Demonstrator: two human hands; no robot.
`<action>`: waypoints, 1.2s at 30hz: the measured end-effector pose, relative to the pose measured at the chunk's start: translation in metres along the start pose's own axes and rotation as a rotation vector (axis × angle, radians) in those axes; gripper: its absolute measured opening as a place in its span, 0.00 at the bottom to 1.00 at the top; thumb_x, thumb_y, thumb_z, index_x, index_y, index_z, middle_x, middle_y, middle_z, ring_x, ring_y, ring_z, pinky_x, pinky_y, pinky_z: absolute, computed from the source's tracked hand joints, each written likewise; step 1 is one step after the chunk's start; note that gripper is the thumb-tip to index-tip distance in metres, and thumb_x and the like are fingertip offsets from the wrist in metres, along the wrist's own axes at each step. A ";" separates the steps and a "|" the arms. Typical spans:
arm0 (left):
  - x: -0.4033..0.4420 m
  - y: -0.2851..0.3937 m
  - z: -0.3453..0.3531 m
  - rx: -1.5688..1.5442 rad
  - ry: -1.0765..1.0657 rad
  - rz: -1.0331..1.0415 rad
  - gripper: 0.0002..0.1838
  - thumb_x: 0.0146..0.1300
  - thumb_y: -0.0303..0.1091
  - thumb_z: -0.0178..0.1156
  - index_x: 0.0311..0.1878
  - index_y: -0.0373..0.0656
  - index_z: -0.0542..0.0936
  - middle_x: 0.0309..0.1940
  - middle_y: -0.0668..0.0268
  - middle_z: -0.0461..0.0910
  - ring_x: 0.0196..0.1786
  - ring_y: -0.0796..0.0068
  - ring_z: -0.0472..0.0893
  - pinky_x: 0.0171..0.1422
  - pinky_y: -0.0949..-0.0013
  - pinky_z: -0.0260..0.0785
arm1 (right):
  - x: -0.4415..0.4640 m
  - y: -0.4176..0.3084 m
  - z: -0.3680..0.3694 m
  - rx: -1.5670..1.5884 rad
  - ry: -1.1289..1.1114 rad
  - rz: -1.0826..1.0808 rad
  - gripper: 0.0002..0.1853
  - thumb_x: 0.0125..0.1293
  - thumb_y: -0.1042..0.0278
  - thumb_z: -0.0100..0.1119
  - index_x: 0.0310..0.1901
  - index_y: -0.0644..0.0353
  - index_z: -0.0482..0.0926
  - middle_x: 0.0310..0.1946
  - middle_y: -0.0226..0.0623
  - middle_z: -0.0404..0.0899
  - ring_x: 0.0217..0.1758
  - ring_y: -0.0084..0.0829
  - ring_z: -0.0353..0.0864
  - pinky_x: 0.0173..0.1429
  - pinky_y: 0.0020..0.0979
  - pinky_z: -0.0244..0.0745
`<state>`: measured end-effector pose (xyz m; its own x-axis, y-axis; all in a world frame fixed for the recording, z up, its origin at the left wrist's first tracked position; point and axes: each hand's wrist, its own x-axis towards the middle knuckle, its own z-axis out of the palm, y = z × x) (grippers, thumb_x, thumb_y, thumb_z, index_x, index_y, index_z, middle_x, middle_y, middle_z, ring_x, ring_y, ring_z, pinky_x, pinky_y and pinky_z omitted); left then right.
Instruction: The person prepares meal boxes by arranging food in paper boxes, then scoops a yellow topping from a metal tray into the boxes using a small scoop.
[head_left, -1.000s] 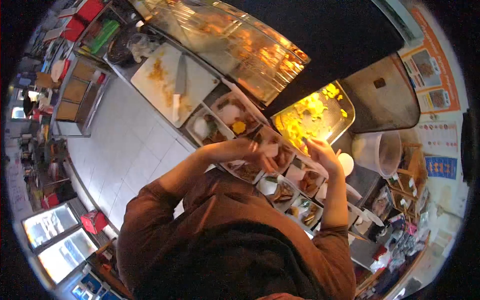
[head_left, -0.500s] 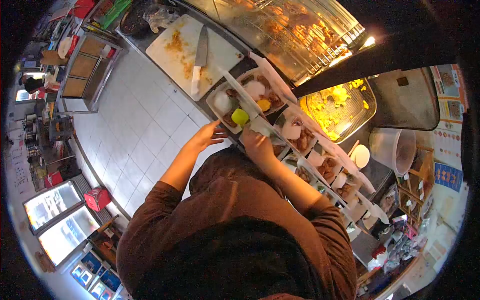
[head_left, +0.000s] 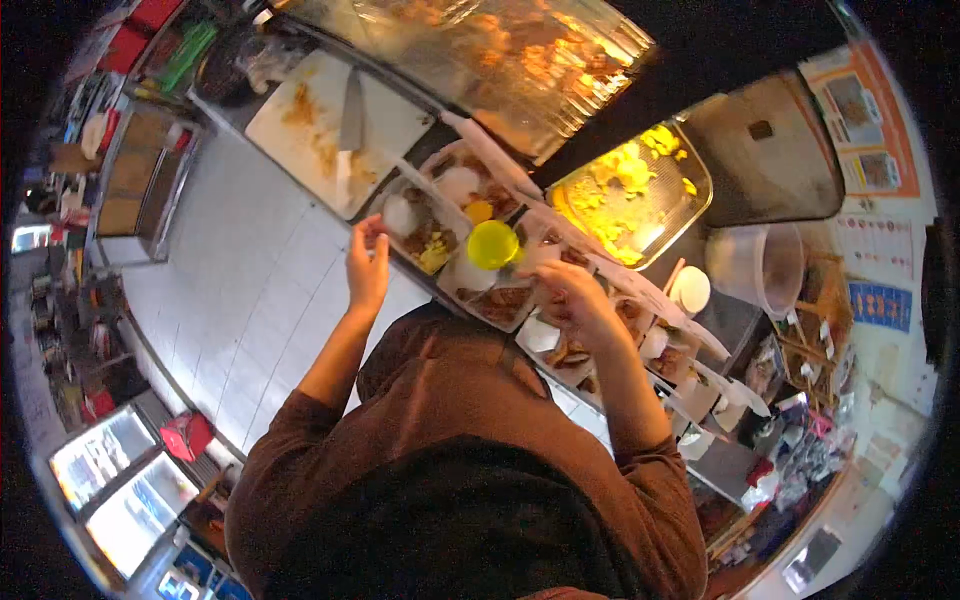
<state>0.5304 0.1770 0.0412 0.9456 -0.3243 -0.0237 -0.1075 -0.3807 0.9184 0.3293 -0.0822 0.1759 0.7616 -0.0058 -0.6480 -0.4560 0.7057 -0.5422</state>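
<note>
My right hand [head_left: 572, 290] is closed around the near end of a round yellow-green scoop [head_left: 493, 245], which hovers over a takeaway box of white rice and brown meat [head_left: 500, 302]. My left hand [head_left: 368, 268] holds nothing, its fingers apart beside the outer corner of the leftmost box. White rice [head_left: 400, 215] and yellow bits [head_left: 436, 252] lie in that box. Behind it, another box holds rice [head_left: 459, 185] and a yellow piece [head_left: 479, 211]. Several more filled boxes with raised lids run down to the right.
A metal tray of yellow food [head_left: 625, 190] stands behind the boxes. On the left is a white cutting board [head_left: 300, 130] with a knife [head_left: 350, 125]. A glass case of browned food is at the top. To the right are a clear tub [head_left: 750, 265] and round white lid [head_left: 690, 288].
My right hand has come from the yellow tray to the boxes with the scoop. My left hand has moved off the boxes to the left. Yellow bits now show in the leftmost box.
</note>
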 end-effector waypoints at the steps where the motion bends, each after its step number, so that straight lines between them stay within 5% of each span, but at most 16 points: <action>1: 0.002 0.032 0.003 -0.007 -0.018 0.012 0.16 0.69 0.32 0.54 0.59 0.43 0.73 0.44 0.64 0.80 0.45 0.74 0.79 0.46 0.68 0.73 | -0.013 -0.014 -0.010 0.041 0.128 -0.102 0.15 0.71 0.61 0.53 0.47 0.63 0.82 0.19 0.18 0.64 0.16 0.13 0.57 0.19 0.18 0.49; 4: 0.002 0.128 0.024 -0.111 -0.265 0.290 0.13 0.68 0.24 0.52 0.54 0.39 0.76 0.40 0.61 0.81 0.38 0.72 0.83 0.48 0.72 0.74 | -0.010 -0.042 -0.100 -0.207 0.413 -0.420 0.15 0.71 0.61 0.52 0.46 0.64 0.83 0.18 0.19 0.64 0.17 0.14 0.57 0.21 0.18 0.50; 8: -0.003 0.189 0.102 -0.388 -0.715 0.416 0.14 0.68 0.27 0.54 0.56 0.39 0.75 0.47 0.57 0.81 0.49 0.69 0.82 0.53 0.65 0.74 | 0.059 -0.041 -0.240 -1.252 0.926 -0.847 0.11 0.69 0.64 0.51 0.44 0.60 0.81 0.22 0.46 0.78 0.24 0.33 0.79 0.28 0.37 0.71; 10: -0.008 0.200 0.161 -0.416 -0.820 0.430 0.16 0.68 0.32 0.55 0.57 0.38 0.75 0.51 0.55 0.79 0.54 0.64 0.80 0.58 0.63 0.71 | 0.059 -0.057 -0.217 -1.665 0.868 -0.562 0.10 0.68 0.66 0.50 0.43 0.57 0.80 0.27 0.55 0.80 0.30 0.45 0.84 0.34 0.49 0.75; 12: -0.006 0.199 0.211 -0.142 -0.813 0.430 0.19 0.67 0.36 0.56 0.58 0.38 0.74 0.52 0.52 0.78 0.57 0.60 0.78 0.62 0.64 0.68 | 0.096 -0.049 -0.243 -2.175 0.743 -0.430 0.14 0.65 0.64 0.51 0.49 0.58 0.79 0.28 0.43 0.84 0.30 0.43 0.85 0.36 0.42 0.81; 14: -0.004 0.156 0.278 -0.131 -0.763 0.169 0.21 0.66 0.38 0.58 0.59 0.38 0.73 0.50 0.54 0.79 0.56 0.59 0.78 0.61 0.65 0.68 | 0.136 -0.037 -0.270 -1.997 0.763 -0.829 0.18 0.64 0.65 0.51 0.53 0.64 0.75 0.26 0.40 0.82 0.26 0.38 0.84 0.27 0.37 0.77; 15: -0.002 0.152 0.296 -0.337 -0.735 -0.188 0.22 0.64 0.40 0.59 0.58 0.39 0.73 0.51 0.57 0.78 0.56 0.59 0.77 0.62 0.63 0.67 | 0.142 -0.038 -0.267 -2.195 0.827 -0.743 0.21 0.63 0.65 0.52 0.54 0.70 0.74 0.26 0.39 0.82 0.26 0.36 0.84 0.26 0.35 0.77; 18: 0.018 0.144 0.310 -0.693 -0.601 -0.646 0.24 0.66 0.35 0.54 0.64 0.37 0.69 0.58 0.56 0.74 0.53 0.64 0.75 0.58 0.62 0.66 | 0.175 -0.034 -0.278 -2.484 0.861 -0.720 0.30 0.59 0.62 0.57 0.56 0.82 0.71 0.24 0.37 0.83 0.24 0.33 0.83 0.24 0.32 0.75; 19: 0.024 0.161 0.300 -0.858 -0.743 -0.959 0.25 0.67 0.37 0.49 0.64 0.35 0.67 0.64 0.53 0.70 0.63 0.56 0.72 0.69 0.56 0.62 | 0.182 -0.032 -0.284 -2.311 0.844 -0.649 0.31 0.56 0.61 0.59 0.53 0.83 0.73 0.24 0.37 0.83 0.23 0.31 0.82 0.23 0.30 0.74; 22: 0.044 0.103 0.328 -1.094 -0.876 -1.188 0.24 0.69 0.40 0.43 0.62 0.34 0.68 0.65 0.50 0.70 0.67 0.51 0.69 0.74 0.47 0.56 | 0.188 -0.034 -0.280 -2.384 0.620 -0.452 0.29 0.54 0.63 0.59 0.51 0.83 0.74 0.23 0.37 0.82 0.22 0.30 0.81 0.22 0.29 0.72; 23: 0.041 0.099 0.333 -1.180 -0.857 -1.203 0.23 0.67 0.42 0.46 0.59 0.37 0.72 0.61 0.54 0.75 0.63 0.54 0.72 0.71 0.46 0.57 | 0.173 -0.035 -0.264 -2.509 0.574 -0.583 0.27 0.53 0.63 0.59 0.47 0.83 0.76 0.20 0.37 0.82 0.20 0.29 0.81 0.22 0.30 0.71; 24: 0.043 0.088 0.339 -1.107 -0.844 -1.223 0.24 0.66 0.44 0.47 0.59 0.37 0.72 0.61 0.53 0.75 0.64 0.55 0.72 0.71 0.48 0.58 | 0.171 -0.033 -0.256 -2.536 0.507 -0.560 0.13 0.53 0.66 0.59 0.35 0.64 0.86 0.29 0.43 0.84 0.25 0.30 0.83 0.22 0.29 0.72; 28: 0.036 0.108 0.334 -0.934 -0.687 -1.373 0.31 0.66 0.46 0.48 0.64 0.30 0.64 0.65 0.46 0.68 0.65 0.54 0.71 0.72 0.50 0.58 | 0.179 -0.008 -0.242 -2.326 0.665 -0.494 0.10 0.52 0.68 0.58 0.31 0.62 0.86 0.23 0.42 0.82 0.23 0.35 0.82 0.23 0.33 0.73; 31: 0.041 0.057 0.358 -0.803 -0.715 -1.354 0.53 0.62 0.54 0.49 0.72 0.20 0.36 0.75 0.35 0.37 0.79 0.47 0.41 0.81 0.54 0.32 | 0.181 -0.005 -0.249 -2.207 0.727 -0.594 0.08 0.50 0.68 0.59 0.28 0.61 0.85 0.20 0.42 0.81 0.23 0.38 0.83 0.25 0.36 0.75; 34: 0.041 0.067 0.349 -0.889 -0.791 -1.293 0.55 0.61 0.54 0.49 0.72 0.21 0.33 0.76 0.35 0.31 0.79 0.46 0.36 0.81 0.54 0.29 | 0.174 -0.006 -0.251 -2.107 0.672 -0.596 0.07 0.46 0.65 0.63 0.25 0.58 0.85 0.20 0.42 0.81 0.26 0.40 0.84 0.29 0.39 0.78; 36: 0.045 0.097 0.340 -0.868 -0.820 -1.358 0.55 0.61 0.55 0.49 0.72 0.22 0.33 0.76 0.36 0.28 0.80 0.45 0.31 0.81 0.53 0.26 | 0.168 -0.011 -0.245 -2.146 0.513 -0.410 0.15 0.52 0.66 0.60 0.38 0.66 0.85 0.22 0.44 0.82 0.26 0.40 0.85 0.28 0.41 0.78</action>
<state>0.4587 -0.1687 -0.0047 -0.1758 -0.6081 -0.7742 0.9565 -0.2914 0.0118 0.3496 -0.2642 -0.0582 0.9309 -0.2821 -0.2320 -0.2914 -0.9566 -0.0063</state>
